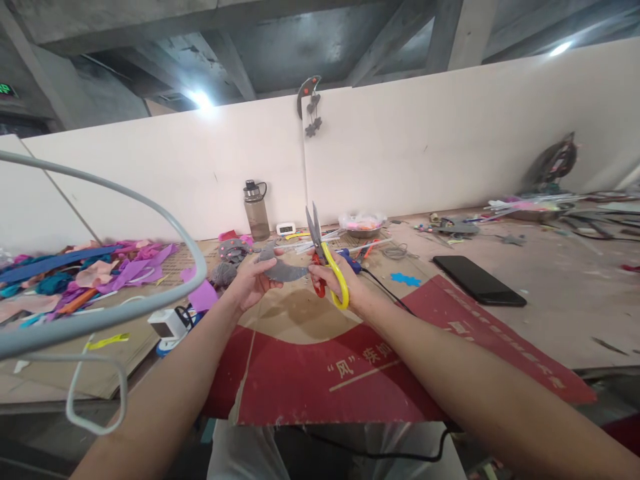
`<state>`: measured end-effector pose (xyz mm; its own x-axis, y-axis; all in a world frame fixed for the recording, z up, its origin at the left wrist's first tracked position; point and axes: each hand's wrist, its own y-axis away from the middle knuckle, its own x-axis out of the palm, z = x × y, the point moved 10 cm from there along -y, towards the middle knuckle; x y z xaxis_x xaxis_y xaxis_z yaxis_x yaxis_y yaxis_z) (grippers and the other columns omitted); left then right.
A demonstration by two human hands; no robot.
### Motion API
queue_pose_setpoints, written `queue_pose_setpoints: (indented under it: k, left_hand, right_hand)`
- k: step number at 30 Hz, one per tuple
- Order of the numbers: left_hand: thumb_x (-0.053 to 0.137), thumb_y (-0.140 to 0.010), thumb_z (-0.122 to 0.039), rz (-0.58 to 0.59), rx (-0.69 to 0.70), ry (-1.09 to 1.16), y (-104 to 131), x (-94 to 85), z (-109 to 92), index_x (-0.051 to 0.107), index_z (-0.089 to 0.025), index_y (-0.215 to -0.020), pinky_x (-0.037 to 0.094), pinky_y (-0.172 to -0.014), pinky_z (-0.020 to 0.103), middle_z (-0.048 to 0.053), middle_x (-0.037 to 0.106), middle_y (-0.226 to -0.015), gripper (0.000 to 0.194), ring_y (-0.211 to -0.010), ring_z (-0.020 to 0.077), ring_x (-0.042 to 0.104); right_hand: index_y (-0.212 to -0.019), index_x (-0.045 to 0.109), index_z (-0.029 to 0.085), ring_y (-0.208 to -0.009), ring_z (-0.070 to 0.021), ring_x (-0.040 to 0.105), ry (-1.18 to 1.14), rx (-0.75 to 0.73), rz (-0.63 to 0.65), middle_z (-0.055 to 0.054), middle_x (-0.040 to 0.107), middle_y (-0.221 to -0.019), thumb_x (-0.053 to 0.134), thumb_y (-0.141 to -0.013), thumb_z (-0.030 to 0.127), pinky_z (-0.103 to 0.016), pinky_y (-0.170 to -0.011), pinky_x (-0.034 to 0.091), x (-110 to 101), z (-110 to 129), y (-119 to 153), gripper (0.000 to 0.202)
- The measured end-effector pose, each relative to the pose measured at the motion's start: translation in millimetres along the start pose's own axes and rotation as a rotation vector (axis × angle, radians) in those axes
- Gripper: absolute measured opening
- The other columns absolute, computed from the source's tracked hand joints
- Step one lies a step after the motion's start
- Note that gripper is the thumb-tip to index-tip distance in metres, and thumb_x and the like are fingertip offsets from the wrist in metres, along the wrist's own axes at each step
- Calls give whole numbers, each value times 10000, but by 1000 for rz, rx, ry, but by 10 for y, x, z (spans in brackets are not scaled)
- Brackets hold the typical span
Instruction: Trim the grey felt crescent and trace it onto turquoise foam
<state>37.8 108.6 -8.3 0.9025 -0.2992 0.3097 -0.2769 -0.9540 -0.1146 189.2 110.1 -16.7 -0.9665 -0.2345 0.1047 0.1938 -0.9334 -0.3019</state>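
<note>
Pinched in my left hand (254, 280) is a grey crescent-shaped piece (289, 272), perhaps felt or card. My right hand (353, 285) is closed round a pair of scissors (341, 283) with yellow and red handles, the blades pointing up. The crescent's right end reaches the fingertips of my right hand; whether they grip it too, I cannot tell. Both hands are above a red and brown cardboard sheet (310, 383). Just behind my left hand lies a ball of grey yarn (226, 273). A blue-handled tool (350, 261) with a black cord is beyond my right hand.
Coloured scraps (100, 270) heap at the left, under a grey curved tube (187, 233). A bottle (257, 217), a small digital clock (286, 229) and a metal bowl (363, 230) stand by the white partition. A phone (477, 280) and a blue cutout (405, 279) lie to the right.
</note>
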Motion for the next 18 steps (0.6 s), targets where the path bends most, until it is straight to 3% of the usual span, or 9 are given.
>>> queue_pose_setpoints:
  k: [4, 8, 13, 18]
  left_hand:
    - [736, -687, -160, 30, -15, -43, 3, 57, 55, 669, -142, -981, 544, -532, 238, 61, 694, -841, 302, -684, 158, 654]
    - [757, -655, -127, 30, -34, -62, -7, 79, 141, 666, -128, -931, 557, -592, 262, 88, 714, -843, 291, -729, 202, 691]
    - [734, -654, -107, -104, 82, 4, -63, -118, 43, 649, -119, -853, 495, -510, 226, 74, 700, -753, 216, -679, 198, 686]
    - [726, -664, -107, -222, 170, 86, -77, -287, -66, 645, -121, -809, 494, -528, 251, 70, 705, -782, 166, -706, 203, 688]
  right_hand:
    - [-962, 450, 235, -412, -81, 411, 33, -15, -17, 103, 430, -605, 623, -655, 335, -212, -384, 356, -14, 9, 1, 366]
    - [-947, 466, 215, -483, -86, 430, 155, -125, 6, 84, 449, -652, 600, -708, 360, -224, -473, 384, 2, 112, 17, 310]
    - [-1097, 532, 190, -725, -150, 521, 759, -297, -102, -8, 574, -841, 544, -790, 248, -278, -694, 429, -55, 284, 55, 312]
    - [-1222, 508, 184, -987, -228, 544, 1203, -325, -84, -115, 579, -1093, 548, -803, 181, -308, -830, 418, 70, 306, 128, 420]
